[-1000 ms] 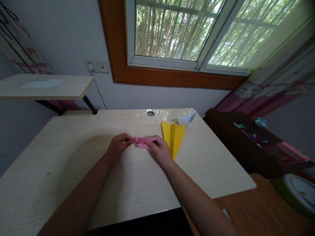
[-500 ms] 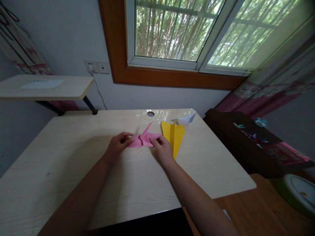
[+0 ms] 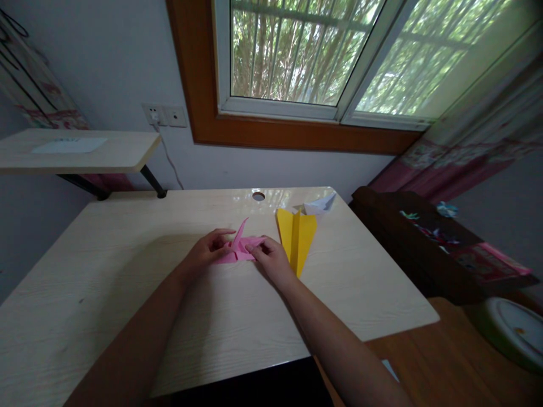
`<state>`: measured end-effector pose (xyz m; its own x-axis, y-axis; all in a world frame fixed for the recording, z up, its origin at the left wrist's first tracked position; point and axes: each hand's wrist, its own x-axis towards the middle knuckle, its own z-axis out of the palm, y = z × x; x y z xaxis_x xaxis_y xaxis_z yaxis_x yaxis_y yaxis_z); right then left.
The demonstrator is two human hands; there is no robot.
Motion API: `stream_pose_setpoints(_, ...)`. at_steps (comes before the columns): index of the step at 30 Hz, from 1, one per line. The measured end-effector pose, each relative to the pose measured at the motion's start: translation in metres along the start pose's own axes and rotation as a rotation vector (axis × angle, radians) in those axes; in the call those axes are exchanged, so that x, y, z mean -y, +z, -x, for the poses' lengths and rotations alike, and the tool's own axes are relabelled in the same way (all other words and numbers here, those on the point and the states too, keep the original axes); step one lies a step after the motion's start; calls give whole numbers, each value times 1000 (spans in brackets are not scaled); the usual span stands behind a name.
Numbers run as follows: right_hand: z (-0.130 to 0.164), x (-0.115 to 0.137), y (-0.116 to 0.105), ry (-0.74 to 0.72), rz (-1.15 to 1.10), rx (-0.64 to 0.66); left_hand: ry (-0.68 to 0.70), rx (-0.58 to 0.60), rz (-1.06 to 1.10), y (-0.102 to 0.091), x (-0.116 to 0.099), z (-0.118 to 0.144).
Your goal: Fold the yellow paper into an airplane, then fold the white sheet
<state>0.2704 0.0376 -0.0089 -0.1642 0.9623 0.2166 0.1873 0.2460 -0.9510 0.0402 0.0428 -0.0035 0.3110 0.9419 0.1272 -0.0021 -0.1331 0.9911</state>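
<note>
A folded pink paper (image 3: 240, 247) lies on the pale wooden desk (image 3: 127, 271), one pointed flap sticking up. My left hand (image 3: 206, 254) pinches its left side and my right hand (image 3: 271, 261) presses its right side. Just right of my right hand rests a yellow paper plane (image 3: 298, 236), nose toward me. Behind it sits a small white folded paper (image 3: 319, 204).
A cable hole (image 3: 258, 196) is at the desk's back edge, below a window. A side shelf (image 3: 85, 151) stands at the left with a wall socket (image 3: 164, 115) beside it. Dark furniture (image 3: 424, 243) and a round white-green container (image 3: 511, 330) lie to the right.
The pink paper went from a bunched strip between my fingers to a flatter shape with a flap raised. Both hands shifted slightly left and nearer to me.
</note>
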Motion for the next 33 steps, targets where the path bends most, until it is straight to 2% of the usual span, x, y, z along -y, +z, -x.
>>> stream_pose_setpoints(9,1,5,-1,-144,125,53,15,66,-95,-3,7,0)
stream_pose_setpoints(14,3,10,-1,-212,171,49,10,-35,-141,-3,12,-3)
stream_pose_setpoints(18,8,19,-9,-369,243,-53,41,-183,-228,-5,15,-7)
stream_pose_setpoints(22,9,25,-29,-592,455,-300,-14,-437,-404,-8,11,-8)
stream_pose_setpoints(24,6,24,-45,-626,582,-437,-53,-551,-520,-10,8,-9)
stream_pose_setpoints(26,2,19,-60,-563,700,-527,-70,-637,-597,-12,5,-9)
stream_pose_setpoints(29,-6,6,-81,-328,857,-582,-69,-709,-629,-18,3,-8)
stream_pose_setpoints(31,-9,-3,-89,-184,951,-571,-91,-747,-637,-25,3,-8)
stream_pose_setpoints(33,-10,-12,-92,-56,999,-500,-118,-782,-641,-31,4,-7)
